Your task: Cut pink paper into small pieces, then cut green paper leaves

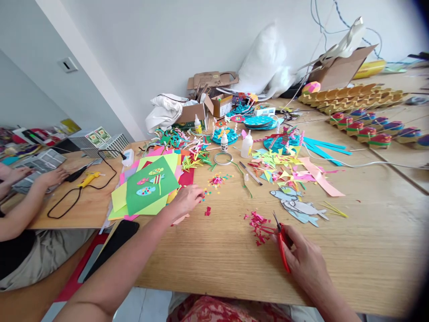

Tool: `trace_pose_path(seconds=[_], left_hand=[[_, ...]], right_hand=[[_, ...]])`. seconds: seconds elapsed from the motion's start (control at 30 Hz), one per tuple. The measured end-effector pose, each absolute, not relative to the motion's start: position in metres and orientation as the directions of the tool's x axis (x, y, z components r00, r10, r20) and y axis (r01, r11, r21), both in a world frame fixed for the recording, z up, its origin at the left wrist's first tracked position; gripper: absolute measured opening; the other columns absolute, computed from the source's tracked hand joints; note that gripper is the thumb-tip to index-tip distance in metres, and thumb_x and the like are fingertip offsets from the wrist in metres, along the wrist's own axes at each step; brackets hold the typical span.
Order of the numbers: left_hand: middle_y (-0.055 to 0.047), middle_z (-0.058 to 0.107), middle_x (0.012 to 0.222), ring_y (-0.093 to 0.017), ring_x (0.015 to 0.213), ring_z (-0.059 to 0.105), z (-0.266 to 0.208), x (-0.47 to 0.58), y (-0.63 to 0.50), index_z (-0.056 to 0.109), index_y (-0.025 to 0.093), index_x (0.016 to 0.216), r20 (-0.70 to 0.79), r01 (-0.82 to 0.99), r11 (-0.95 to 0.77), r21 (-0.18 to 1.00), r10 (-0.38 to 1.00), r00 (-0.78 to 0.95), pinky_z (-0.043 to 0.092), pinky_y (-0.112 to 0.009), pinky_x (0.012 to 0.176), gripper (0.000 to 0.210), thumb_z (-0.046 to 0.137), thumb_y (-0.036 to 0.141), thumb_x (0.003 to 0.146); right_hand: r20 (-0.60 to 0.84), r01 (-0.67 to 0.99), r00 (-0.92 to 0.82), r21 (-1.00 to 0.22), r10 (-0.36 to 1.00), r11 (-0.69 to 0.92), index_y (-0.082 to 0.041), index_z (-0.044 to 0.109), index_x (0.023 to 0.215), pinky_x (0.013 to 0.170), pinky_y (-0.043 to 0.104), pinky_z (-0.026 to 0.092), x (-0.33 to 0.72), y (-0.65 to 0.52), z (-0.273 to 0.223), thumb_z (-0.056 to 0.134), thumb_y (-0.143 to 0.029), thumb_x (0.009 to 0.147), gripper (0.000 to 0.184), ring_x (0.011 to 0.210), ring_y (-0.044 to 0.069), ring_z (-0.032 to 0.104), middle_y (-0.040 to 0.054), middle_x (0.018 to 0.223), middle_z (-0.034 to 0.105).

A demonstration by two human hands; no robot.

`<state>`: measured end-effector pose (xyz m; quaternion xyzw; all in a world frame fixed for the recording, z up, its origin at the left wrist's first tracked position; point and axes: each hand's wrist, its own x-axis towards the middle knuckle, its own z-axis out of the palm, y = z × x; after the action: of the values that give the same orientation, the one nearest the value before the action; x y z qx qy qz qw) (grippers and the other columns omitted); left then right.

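My right hand [306, 255] grips red-handled scissors [282, 250], their blades pointing up and away from me. Beside the blades lies a small heap of dark pink paper scraps [258, 227]. At the right edge of the paper stack, my left hand [187, 200] is closed with fingertips together; what they hold, if anything, is hidden. A pale pink piece of paper [181, 219] shows beneath it. Colourful paper dots [217, 180] lie just beyond those fingers, and a small red scrap [208, 211] sits to their right. Decorated paper fish [146, 191] rest on a green sheet [164, 190].
Grey and blue fish cutouts [301, 206] lie right of centre. Farther back stand glue bottles [247, 145], with a pen [251, 174] and a tape ring [223, 158] nearby. Another person's hands [50, 176] work at left, near a yellow glue gun [89, 179] and its cord.
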<state>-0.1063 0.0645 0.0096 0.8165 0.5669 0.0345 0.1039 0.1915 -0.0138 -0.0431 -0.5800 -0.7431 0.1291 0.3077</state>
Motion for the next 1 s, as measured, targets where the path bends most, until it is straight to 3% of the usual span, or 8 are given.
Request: trace_pose_path(seconds=[0.13, 0.33, 0.57, 0.7, 0.77, 0.83, 0.9, 1.0], left_hand=[[-0.001, 0.058, 0.082, -0.014, 0.077, 0.053, 0.004, -0.094, 0.056, 0.058, 0.019, 0.08, -0.131, 0.864, -0.422, 0.274, 0.873, 0.469, 0.038, -0.022, 0.067, 0.016, 0.045, 0.011, 0.075], [-0.004, 0.057, 0.083, -0.018, 0.077, 0.052, -0.003, -0.089, 0.056, 0.055, 0.018, 0.077, -0.145, 0.841, -0.418, 0.343, 0.861, 0.487, 0.037, -0.027, 0.066, 0.012, 0.049, 0.011, 0.07], [0.0, 0.053, 0.064, -0.014, 0.064, 0.048, 0.005, -0.088, 0.059, 0.05, 0.016, 0.059, -0.169, 0.816, -0.278, 0.507, 0.896, 0.41, 0.033, -0.024, 0.057, 0.01, 0.048, 0.009, 0.066], [0.003, 0.051, 0.059, -0.01, 0.056, 0.047, 0.018, -0.087, 0.053, 0.05, 0.016, 0.065, -0.174, 0.761, -0.158, 0.629, 0.926, 0.336, 0.034, -0.021, 0.052, 0.005, 0.047, 0.016, 0.069], [0.003, 0.052, 0.064, -0.009, 0.055, 0.047, 0.025, -0.081, 0.045, 0.048, 0.016, 0.071, -0.164, 0.661, -0.089, 0.745, 0.936, 0.311, 0.036, -0.02, 0.051, 0.006, 0.047, 0.021, 0.071], [0.003, 0.052, 0.065, -0.007, 0.053, 0.047, 0.031, -0.071, 0.036, 0.047, 0.016, 0.072, -0.186, 0.315, 0.097, 0.944, 0.945, 0.267, 0.037, -0.019, 0.051, 0.012, 0.053, 0.025, 0.069], [0.002, 0.053, 0.065, -0.007, 0.054, 0.047, 0.036, -0.058, 0.026, 0.048, 0.015, 0.072, -0.207, 0.07, 0.196, 0.978, 0.945, 0.255, 0.035, -0.018, 0.049, 0.016, 0.059, 0.026, 0.066], [0.002, 0.054, 0.061, -0.006, 0.054, 0.047, 0.039, -0.036, 0.014, 0.049, 0.015, 0.069, -0.216, -0.073, 0.236, 0.969, 0.953, 0.212, 0.035, -0.018, 0.049, 0.018, 0.063, 0.025, 0.064]], right_hand=[[0.303, 0.782, -0.152, -0.545, 0.941, 0.302, -0.02, 0.049, 0.074, 0.045, 0.023, 0.037, 0.189, -0.014, -0.04, 0.036, -0.036, 0.08, 0.021, 0.045, 0.015, 0.053, 0.0013, 0.053, 0.057], [0.278, 0.775, -0.16, -0.559, 0.947, 0.295, -0.022, 0.048, 0.071, 0.044, 0.024, 0.036, 0.187, -0.015, -0.037, 0.035, -0.036, 0.08, 0.02, 0.045, 0.015, 0.052, 0.0011, 0.053, 0.057], [0.268, 0.787, -0.184, -0.537, 0.946, 0.305, -0.02, 0.047, 0.074, 0.045, 0.024, 0.035, 0.189, -0.015, -0.041, 0.036, -0.036, 0.081, 0.021, 0.046, 0.015, 0.051, 0.0012, 0.054, 0.056], [0.257, 0.76, -0.195, -0.57, 0.946, 0.312, -0.02, 0.048, 0.075, 0.047, 0.024, 0.036, 0.189, -0.017, -0.039, 0.04, -0.039, 0.081, 0.022, 0.049, 0.016, 0.052, 0.0009, 0.055, 0.055], [0.227, 0.727, -0.21, -0.614, 0.951, 0.307, -0.02, 0.048, 0.074, 0.047, 0.024, 0.037, 0.185, -0.019, -0.032, 0.041, -0.04, 0.081, 0.022, 0.049, 0.015, 0.052, 0.0001, 0.054, 0.054], [0.171, 0.669, -0.229, -0.687, 0.958, 0.282, -0.021, 0.048, 0.071, 0.048, 0.024, 0.038, 0.177, -0.021, -0.022, 0.043, -0.04, 0.08, 0.022, 0.049, 0.014, 0.05, -0.001, 0.054, 0.053], [0.108, 0.57, -0.2, -0.796, 0.974, 0.205, -0.021, 0.047, 0.071, 0.051, 0.024, 0.042, 0.166, -0.02, -0.012, 0.047, -0.039, 0.078, 0.019, 0.054, 0.014, 0.053, -0.0003, 0.06, 0.056], [0.079, 0.372, -0.133, -0.92, 0.988, 0.124, -0.02, 0.048, 0.081, 0.061, 0.026, 0.046, 0.148, -0.015, 0.003, 0.054, -0.032, 0.074, 0.015, 0.065, 0.015, 0.057, 0.0022, 0.074, 0.06]])
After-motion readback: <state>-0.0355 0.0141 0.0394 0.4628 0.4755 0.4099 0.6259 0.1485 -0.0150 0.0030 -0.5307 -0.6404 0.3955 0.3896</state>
